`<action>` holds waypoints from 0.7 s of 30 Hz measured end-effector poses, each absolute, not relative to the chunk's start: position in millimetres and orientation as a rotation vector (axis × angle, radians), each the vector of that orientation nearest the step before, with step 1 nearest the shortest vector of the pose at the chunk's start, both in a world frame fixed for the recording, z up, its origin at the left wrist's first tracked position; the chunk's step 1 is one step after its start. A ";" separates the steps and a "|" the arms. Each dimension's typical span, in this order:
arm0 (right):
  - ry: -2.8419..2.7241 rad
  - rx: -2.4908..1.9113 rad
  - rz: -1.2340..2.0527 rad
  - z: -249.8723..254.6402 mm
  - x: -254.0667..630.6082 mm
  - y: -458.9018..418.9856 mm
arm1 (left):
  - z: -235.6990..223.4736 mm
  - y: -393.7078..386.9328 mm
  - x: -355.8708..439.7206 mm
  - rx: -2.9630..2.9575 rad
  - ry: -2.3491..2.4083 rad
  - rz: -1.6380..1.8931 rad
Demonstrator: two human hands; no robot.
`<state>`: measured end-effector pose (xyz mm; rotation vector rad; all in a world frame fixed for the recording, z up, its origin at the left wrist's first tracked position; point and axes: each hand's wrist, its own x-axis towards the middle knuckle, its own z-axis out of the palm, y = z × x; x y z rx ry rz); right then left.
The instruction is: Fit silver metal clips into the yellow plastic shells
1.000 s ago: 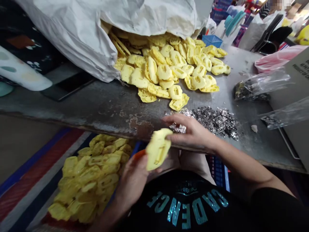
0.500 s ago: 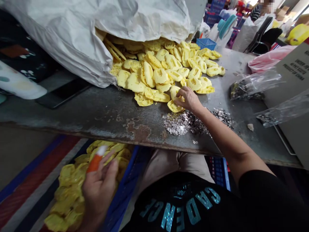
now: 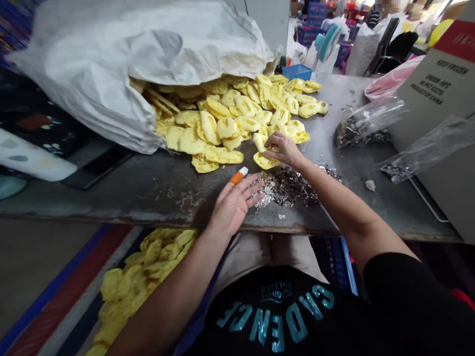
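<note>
My left hand (image 3: pixel 232 202) is over the table's front edge, its fingers spread and nothing in them. One of its digits wears an orange cover (image 3: pixel 237 176) with a white tip. The fingertips reach the left side of a heap of small silvery and dark metal pieces (image 3: pixel 287 187). Behind that heap, my right hand (image 3: pixel 281 148) pinches the upper edge of a yellow plastic shell (image 3: pixel 265 161), which rests on the table. Its fingers partly hide the shell. A pile of similar yellow shells (image 3: pixel 226 127) spreads just beyond.
A large white sack (image 3: pixel 148 47) lies open behind the pile. Below the table at left is a container of yellow shells (image 3: pixel 128 291). Clear bags of metal pieces (image 3: pixel 365 126) and a printed carton (image 3: pixel 436 109) stand at right. A dark flat phone-like object (image 3: pixel 100 165) lies at left.
My left hand has risen from above the shells below the table to the metal heap, moving right. My right hand stays at the same shell. The view has shifted slightly.
</note>
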<state>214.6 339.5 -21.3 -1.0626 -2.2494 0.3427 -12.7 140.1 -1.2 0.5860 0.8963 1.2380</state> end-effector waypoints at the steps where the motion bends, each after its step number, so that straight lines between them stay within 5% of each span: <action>1: -2.267 -1.038 0.357 -20.0 215.1 344.2 | 0.9 144.4 -14.0 0.578 0.899 1.226; 9: -2.368 -0.890 0.304 13.5 213.2 341.3 | 15.6 183.0 -0.2 0.494 0.905 1.108; 12: -2.446 -0.722 0.246 31.4 215.8 277.0 | 23.0 180.7 -17.6 0.500 0.849 1.015; 17: -2.618 -0.008 -0.438 44.0 221.9 131.2 | 3.5 135.4 -71.4 0.492 0.781 0.639; 21: -2.547 0.148 -0.440 18.7 231.7 68.2 | -17.6 86.8 -86.1 0.545 0.800 0.171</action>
